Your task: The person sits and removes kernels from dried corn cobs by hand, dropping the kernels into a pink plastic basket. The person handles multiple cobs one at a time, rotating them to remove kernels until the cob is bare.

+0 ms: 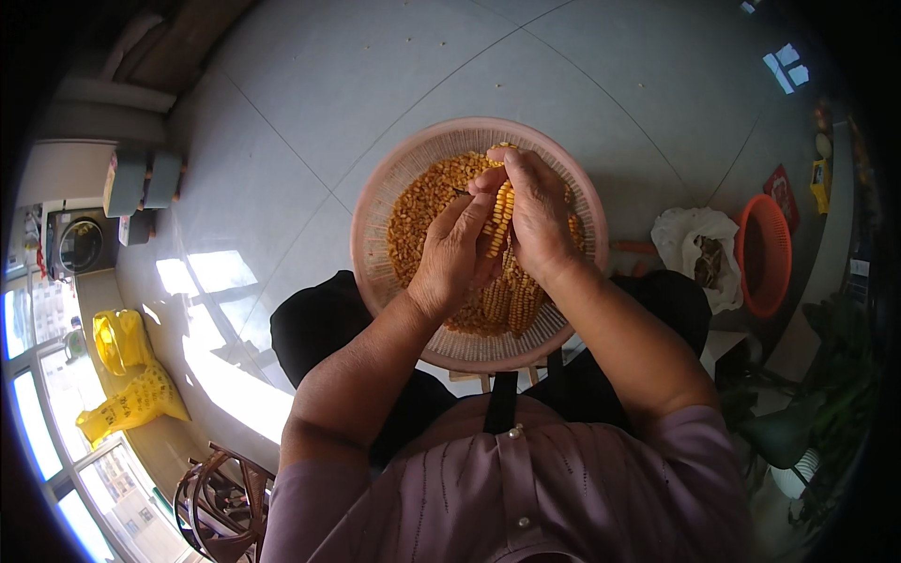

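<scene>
Between my two hands is a yellow corn cob [501, 218], held tilted over a round pink basket [368, 218]. My left hand [458, 236] is closed on the cob's near side, thumb pressed along the kernels. Around the cob's right side and far end wraps my right hand [537, 208], its fingers bent. Below them, loose corn kernels [410, 220] cover much of the basket's bottom. Several more cobs [518, 298] lie in its near part, partly hidden by my hands and wrists. The basket rests between my knees.
To the right, a white bag [678, 236] with brown matter inside stands beside an orange basket [765, 253]. Yellow bags [136, 399] lie at the left by the window, near a rattan chair [225, 507]. A green plant [835, 403] is at lower right. Stray kernels dot the tiled floor [310, 122].
</scene>
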A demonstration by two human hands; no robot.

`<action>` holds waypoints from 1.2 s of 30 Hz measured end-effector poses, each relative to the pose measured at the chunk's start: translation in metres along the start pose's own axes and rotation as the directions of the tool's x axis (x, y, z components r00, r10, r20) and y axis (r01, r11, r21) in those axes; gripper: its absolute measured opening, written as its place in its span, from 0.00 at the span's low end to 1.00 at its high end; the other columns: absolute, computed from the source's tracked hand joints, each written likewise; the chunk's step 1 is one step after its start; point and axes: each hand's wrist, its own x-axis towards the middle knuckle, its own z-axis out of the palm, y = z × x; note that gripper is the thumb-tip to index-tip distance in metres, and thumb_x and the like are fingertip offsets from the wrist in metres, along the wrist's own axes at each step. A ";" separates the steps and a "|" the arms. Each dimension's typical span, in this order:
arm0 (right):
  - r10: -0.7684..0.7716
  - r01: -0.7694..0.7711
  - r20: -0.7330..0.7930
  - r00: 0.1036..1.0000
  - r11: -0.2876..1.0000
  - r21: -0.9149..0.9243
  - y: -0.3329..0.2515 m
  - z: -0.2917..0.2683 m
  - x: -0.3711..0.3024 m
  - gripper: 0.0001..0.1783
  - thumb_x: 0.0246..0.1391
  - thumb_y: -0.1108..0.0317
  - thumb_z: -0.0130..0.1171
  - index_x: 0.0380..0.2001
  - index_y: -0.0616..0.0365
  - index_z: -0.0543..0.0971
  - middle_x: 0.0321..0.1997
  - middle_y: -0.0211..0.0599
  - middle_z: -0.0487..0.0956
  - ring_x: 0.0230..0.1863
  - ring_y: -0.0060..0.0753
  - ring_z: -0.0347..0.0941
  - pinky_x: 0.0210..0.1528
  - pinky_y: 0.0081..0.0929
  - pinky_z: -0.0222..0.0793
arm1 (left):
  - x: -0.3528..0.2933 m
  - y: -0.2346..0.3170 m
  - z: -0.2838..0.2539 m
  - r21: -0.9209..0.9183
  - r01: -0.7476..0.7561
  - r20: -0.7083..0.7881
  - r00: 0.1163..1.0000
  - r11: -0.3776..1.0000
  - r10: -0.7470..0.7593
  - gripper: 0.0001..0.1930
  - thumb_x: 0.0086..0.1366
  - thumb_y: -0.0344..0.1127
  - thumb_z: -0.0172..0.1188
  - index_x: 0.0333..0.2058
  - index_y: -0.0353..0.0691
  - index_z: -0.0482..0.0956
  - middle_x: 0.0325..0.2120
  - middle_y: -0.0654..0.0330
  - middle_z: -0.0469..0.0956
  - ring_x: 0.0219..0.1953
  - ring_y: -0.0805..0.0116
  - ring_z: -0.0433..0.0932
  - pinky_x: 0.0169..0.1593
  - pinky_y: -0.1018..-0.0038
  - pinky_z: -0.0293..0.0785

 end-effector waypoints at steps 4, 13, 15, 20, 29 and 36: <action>0.063 -0.065 0.072 0.995 0.998 0.023 0.003 -0.003 0.002 0.19 0.69 0.54 0.48 0.45 0.59 0.76 0.37 0.38 0.79 0.42 0.30 0.76 0.50 0.31 0.73 | -0.001 0.003 -0.002 -0.004 -0.003 0.016 1.000 1.000 0.004 0.24 0.75 0.50 0.47 0.58 0.36 0.68 0.24 0.59 0.72 0.20 0.72 0.71 0.20 0.78 0.65; 0.215 -0.227 0.123 0.969 0.969 0.096 -0.009 0.006 -0.006 0.26 0.70 0.48 0.47 0.52 0.64 0.72 0.45 0.42 0.78 0.48 0.30 0.74 0.51 0.30 0.75 | 0.003 -0.006 -0.003 -0.051 -0.146 -0.027 0.989 0.988 0.145 0.20 0.76 0.44 0.48 0.59 0.38 0.69 0.29 0.61 0.76 0.22 0.73 0.73 0.22 0.78 0.69; 0.253 -0.264 0.112 0.961 0.959 0.100 -0.015 0.008 -0.009 0.27 0.70 0.49 0.46 0.53 0.64 0.72 0.47 0.43 0.77 0.50 0.30 0.73 0.53 0.30 0.73 | 0.002 -0.006 0.000 -0.025 -0.176 -0.054 0.983 0.984 0.175 0.19 0.76 0.44 0.48 0.58 0.39 0.70 0.31 0.61 0.77 0.23 0.74 0.74 0.23 0.78 0.70; 0.253 -0.273 0.157 0.955 0.954 0.121 -0.007 0.002 -0.005 0.27 0.70 0.49 0.46 0.54 0.65 0.72 0.49 0.43 0.77 0.51 0.32 0.73 0.57 0.32 0.70 | 0.005 -0.011 -0.004 -0.048 -0.193 -0.047 0.981 0.980 0.191 0.19 0.76 0.45 0.48 0.58 0.40 0.70 0.34 0.62 0.78 0.27 0.76 0.76 0.25 0.79 0.72; 0.207 -0.256 0.202 0.957 0.930 0.262 -0.009 0.003 -0.006 0.19 0.67 0.57 0.50 0.49 0.62 0.75 0.45 0.39 0.78 0.47 0.29 0.74 0.52 0.30 0.72 | 0.006 -0.009 -0.004 -0.063 -0.211 -0.057 0.977 0.975 0.207 0.18 0.77 0.46 0.47 0.56 0.39 0.70 0.29 0.64 0.76 0.22 0.79 0.71 0.21 0.82 0.66; 0.227 -0.279 0.290 0.930 0.948 0.154 -0.017 -0.004 -0.001 0.21 0.66 0.62 0.47 0.55 0.64 0.73 0.52 0.41 0.77 0.55 0.32 0.72 0.61 0.33 0.67 | 0.006 -0.008 -0.006 -0.009 -0.224 -0.086 0.971 0.975 0.222 0.19 0.77 0.45 0.47 0.58 0.41 0.68 0.30 0.67 0.73 0.23 0.82 0.68 0.23 0.83 0.65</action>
